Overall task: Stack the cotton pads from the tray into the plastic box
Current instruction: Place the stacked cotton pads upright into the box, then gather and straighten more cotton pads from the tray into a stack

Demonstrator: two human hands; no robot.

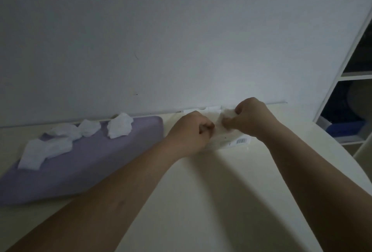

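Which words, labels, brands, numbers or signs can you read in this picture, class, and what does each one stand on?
No words or numbers here are clear enough to quote.
Barcode on the near side of the plastic box: only the bars show; any digits are too small to read.
Small dark print just left of the barcode, also on the box: too blurred to read.

Cotton pads (118,128) lie on the tray (100,161), left of the plastic box (231,143) by the wall (181,40).
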